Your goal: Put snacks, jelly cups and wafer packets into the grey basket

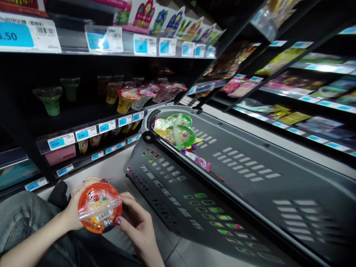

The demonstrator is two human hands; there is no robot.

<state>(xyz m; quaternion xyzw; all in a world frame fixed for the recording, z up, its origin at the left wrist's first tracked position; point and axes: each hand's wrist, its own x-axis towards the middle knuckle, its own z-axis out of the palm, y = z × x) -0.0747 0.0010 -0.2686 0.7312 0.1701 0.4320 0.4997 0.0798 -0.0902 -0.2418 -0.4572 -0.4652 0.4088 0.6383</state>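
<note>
The left hand (72, 212) and right hand (139, 220), fingers curled part-closed, hold an orange-lidded cup (92, 199) by its sides (the left grip partly hidden) outside the basket (278, 155), where green-lidded packs (184, 136) already lie, while other cups (128, 101) stand on the shelf (73, 120)

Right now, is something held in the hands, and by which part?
A cup with an orange top: the left hand holds it around the side, and the right hand at the top's edge.

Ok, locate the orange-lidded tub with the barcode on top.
In the head view, the orange-lidded tub is low and left of centre, held between the left hand and right hand, left of the grey basket.
</note>
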